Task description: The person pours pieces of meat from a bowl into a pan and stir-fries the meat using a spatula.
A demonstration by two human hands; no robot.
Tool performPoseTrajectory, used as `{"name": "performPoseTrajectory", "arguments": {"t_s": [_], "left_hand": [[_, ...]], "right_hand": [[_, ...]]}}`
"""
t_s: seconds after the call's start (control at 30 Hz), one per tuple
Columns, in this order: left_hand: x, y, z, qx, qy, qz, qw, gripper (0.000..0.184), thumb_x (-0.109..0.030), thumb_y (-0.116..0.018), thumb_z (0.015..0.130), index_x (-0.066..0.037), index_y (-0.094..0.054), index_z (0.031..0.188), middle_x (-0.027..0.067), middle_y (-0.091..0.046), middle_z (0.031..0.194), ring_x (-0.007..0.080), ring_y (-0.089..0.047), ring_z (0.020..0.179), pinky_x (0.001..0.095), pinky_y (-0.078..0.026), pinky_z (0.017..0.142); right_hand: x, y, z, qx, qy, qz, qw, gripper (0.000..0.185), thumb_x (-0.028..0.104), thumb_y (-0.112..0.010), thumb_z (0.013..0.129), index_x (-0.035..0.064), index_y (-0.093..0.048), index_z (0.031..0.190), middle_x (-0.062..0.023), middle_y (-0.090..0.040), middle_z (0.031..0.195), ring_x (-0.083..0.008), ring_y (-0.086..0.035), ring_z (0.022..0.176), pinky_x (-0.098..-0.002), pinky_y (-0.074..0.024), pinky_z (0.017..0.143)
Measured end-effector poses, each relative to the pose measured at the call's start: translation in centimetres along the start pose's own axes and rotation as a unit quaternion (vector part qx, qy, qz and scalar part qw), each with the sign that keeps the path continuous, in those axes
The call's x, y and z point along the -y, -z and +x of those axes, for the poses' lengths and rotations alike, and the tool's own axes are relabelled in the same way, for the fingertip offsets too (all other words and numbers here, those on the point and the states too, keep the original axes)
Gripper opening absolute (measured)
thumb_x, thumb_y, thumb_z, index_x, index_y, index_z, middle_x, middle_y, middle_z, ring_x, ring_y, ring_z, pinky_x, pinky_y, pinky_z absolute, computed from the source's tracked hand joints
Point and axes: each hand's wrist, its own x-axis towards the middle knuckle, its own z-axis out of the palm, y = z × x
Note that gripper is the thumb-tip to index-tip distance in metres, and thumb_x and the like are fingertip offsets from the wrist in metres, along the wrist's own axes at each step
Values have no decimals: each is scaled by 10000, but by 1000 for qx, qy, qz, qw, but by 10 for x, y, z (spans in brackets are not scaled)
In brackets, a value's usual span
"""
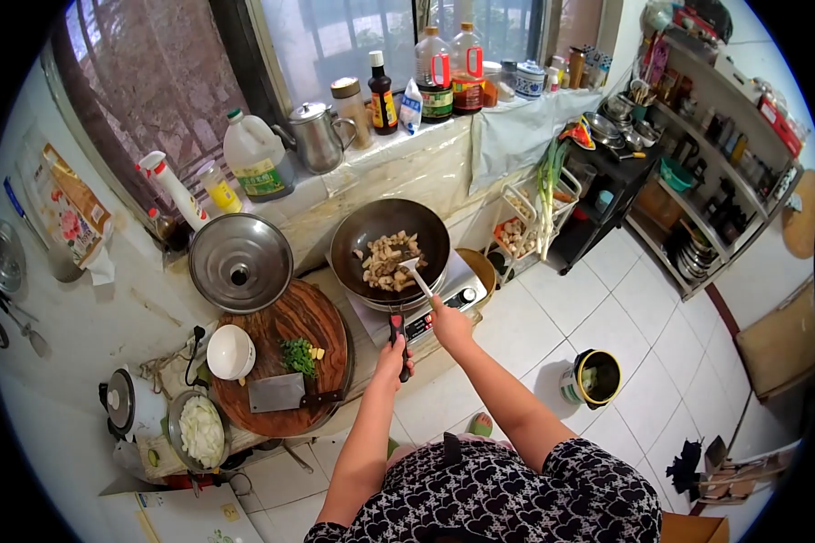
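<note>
The left hand (pixel 392 360) is closed around the black and red handle (pixel 397 328) of the wok (pixel 385 217). The right hand (pixel 450 324) is also closed, and it grips the spatula (pixel 417 275), whose flat end touches the pale brown food pieces (pixel 388 262) in the wok. These pieces lie together on the bottom of the wok, more toward the side of the person. The wok stands on a silver cooker (pixel 462 282), which has a red display and a round knob.

To the left of the cooker, a round wooden board (pixel 244 328) lies on the worktop (pixel 364 348). On this board there are a white bowl (pixel 231 351), chopped greens (pixel 296 357), small yellow pieces (pixel 317 354) just beside them, and a cleaver (pixel 276 394) lying flat. Behind the board, a metal lid (pixel 217 258) leans near the wall. A dish with white slices (pixel 202 430) stands next to the board, at its left. On the tiled floor (pixel 530 294), to the right of the person, stands an open bucket (pixel 571 385).
</note>
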Motion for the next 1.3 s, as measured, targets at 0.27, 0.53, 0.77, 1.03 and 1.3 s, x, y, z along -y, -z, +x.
{"name": "performPoseTrajectory", "arguments": {"t_s": [0.27,0.53,0.77,1.03,1.3], "left_hand": [[0,-1,-1,2,-3,-1,1000,261,-358,-446,894,-103,-395,917,26,-453,725,110,-423,480,283,-398,403],[-1,-1,-3,2,-2,-7,1000,271,-364,-447,894,-98,-396,917,27,-455,724,110,-423,483,283,-398,406],[0,-1,-2,-1,-12,3,1000,276,-369,-446,893,-97,-401,922,29,-460,726,110,-427,477,285,-403,399],[-2,-2,-3,2,-3,-4,1000,268,-374,-440,894,-111,-408,931,22,-461,720,107,-427,472,279,-396,399],[0,-1,-3,1,-10,-2,1000,258,-368,-436,897,-113,-407,917,18,-458,716,106,-429,478,277,-394,398]], "right_hand": [[0,0,1,3,-1,0,1000,401,189,-470,797,115,-462,1192,-167,-612,702,-334,-602,646,-456,-463,574],[0,-1,1,-5,1,6,1000,392,181,-455,794,110,-470,1179,-169,-609,688,-345,-599,636,-461,-461,568],[-1,-4,2,-3,2,1,1000,387,181,-452,794,115,-470,1175,-174,-610,692,-349,-600,644,-464,-463,571],[0,-1,2,11,-10,0,1000,381,181,-448,800,129,-464,1177,-175,-613,713,-353,-601,666,-463,-465,586],[-2,-5,3,7,-6,-2,1000,379,204,-462,813,136,-456,1186,-165,-612,716,-349,-600,665,-462,-465,584]]}}
